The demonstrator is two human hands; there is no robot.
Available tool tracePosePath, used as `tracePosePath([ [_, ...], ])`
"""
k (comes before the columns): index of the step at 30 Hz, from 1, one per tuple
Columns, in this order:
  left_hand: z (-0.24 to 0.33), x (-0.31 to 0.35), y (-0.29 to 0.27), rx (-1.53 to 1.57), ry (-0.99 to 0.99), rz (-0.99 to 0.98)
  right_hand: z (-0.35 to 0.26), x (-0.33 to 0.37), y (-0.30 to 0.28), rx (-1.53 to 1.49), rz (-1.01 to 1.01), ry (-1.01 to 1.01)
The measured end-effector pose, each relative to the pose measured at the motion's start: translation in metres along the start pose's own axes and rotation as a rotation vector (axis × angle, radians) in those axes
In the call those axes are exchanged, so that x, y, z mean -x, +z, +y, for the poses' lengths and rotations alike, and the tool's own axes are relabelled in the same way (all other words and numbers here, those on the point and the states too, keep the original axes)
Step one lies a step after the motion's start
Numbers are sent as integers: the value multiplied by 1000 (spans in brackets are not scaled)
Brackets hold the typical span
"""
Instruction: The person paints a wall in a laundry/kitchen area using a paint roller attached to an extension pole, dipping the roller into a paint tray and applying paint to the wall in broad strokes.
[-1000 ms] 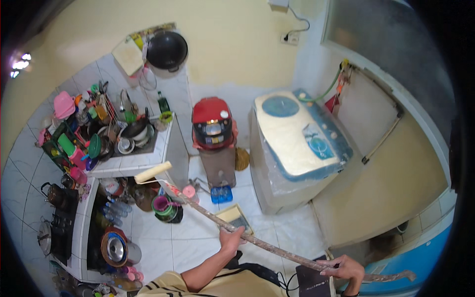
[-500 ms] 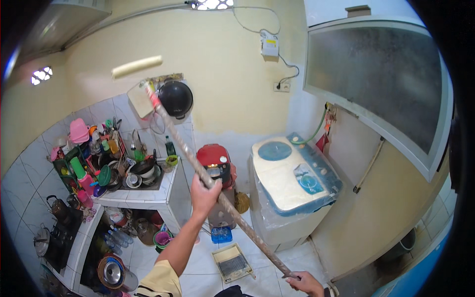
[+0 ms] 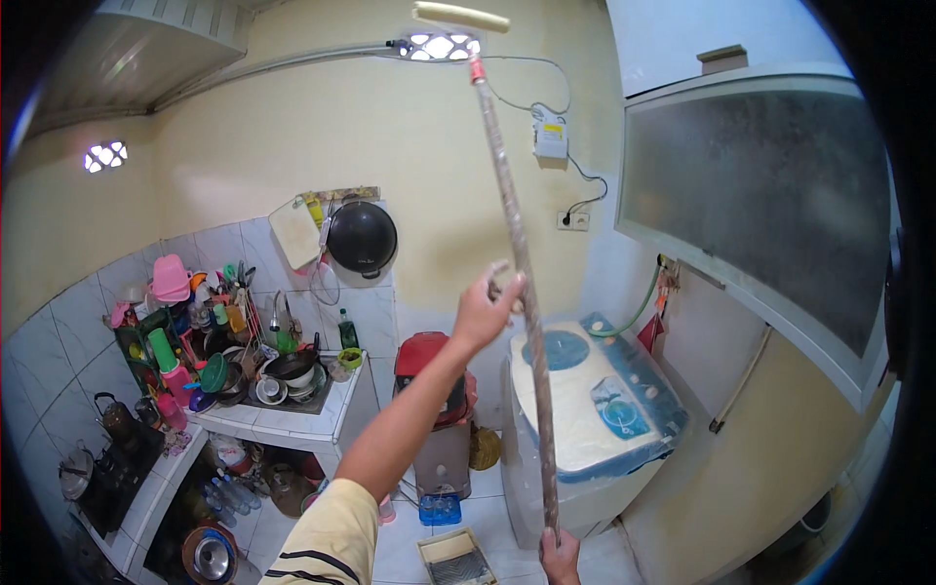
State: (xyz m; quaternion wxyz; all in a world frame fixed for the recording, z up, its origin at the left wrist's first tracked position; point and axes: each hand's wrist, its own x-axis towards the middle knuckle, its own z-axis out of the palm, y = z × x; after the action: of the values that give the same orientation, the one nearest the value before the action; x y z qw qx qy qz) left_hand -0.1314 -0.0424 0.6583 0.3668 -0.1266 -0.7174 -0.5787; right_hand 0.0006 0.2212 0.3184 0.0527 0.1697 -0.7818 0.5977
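A paint roller with a long, stained pole (image 3: 514,219) stands nearly upright before me. Its pale roller sleeve (image 3: 461,16) is up by the vent at the top of the wall. My right hand (image 3: 560,558) is closed around the pole's lower end. Higher up, my left hand (image 3: 485,314) is beside the pole, its fingers loosened and apart, its edge against or very near the shaft. On the floor below sits a paint tray (image 3: 458,558) with a dark ribbed area, partly cut off by the lower edge. Behind the roller rises the cream-yellow wall (image 3: 292,132).
A washing machine (image 3: 575,400) stands behind the pole's lower half. A tiled counter (image 3: 331,414) with crowded dishes lies left; a black wok (image 3: 362,238) hangs above. A red-lidded bin (image 3: 424,351) is between them. A white wired box (image 3: 550,135) and a frosted cabinet (image 3: 751,195) are to the right.
The roller has swung up and to the right, from slanting over the counter to nearly upright. My left hand has risen rightward and loosened from the pole. My right hand still grips the lower end.
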Motion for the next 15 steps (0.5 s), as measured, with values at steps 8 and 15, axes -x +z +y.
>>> tracePosePath([
  [8,-129,168,63,152,-356,-338,-96,-168,9,64,287,-160],
  [15,-134,182,124,171,-238,-253,-191,-294,11,114,386,-226],
])
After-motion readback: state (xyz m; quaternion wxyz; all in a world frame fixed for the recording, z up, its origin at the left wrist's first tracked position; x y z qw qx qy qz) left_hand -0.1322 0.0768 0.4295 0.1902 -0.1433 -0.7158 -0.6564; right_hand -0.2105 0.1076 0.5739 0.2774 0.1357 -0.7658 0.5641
